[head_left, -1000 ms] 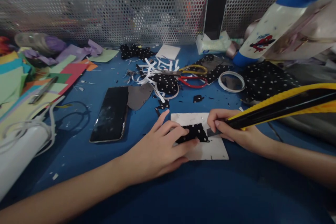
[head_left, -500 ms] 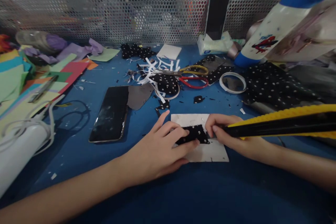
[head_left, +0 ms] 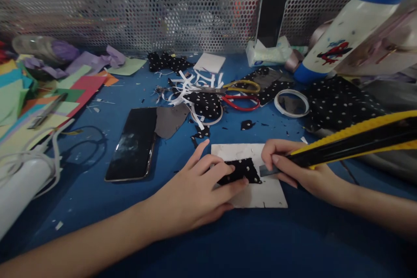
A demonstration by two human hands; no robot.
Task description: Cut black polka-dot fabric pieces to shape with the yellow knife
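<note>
My left hand lies on a small black polka-dot fabric piece, fingers pressed down on its left part. The fabric rests on a white card on the blue table. My right hand is closed around a yellow and black utility knife. Its grey blade tip touches the card at the fabric's right edge.
A black phone lies left of the card beside a grey scrap. Scissors, white paper strips, a tape ring and dotted fabric lie behind. Coloured paper is stacked far left. Another phone leans on the perforated wall.
The knife handle swung down and then up again. The blade tip stays at the fabric's right edge. My left hand keeps pressing the fabric. The view shifted slightly.
</note>
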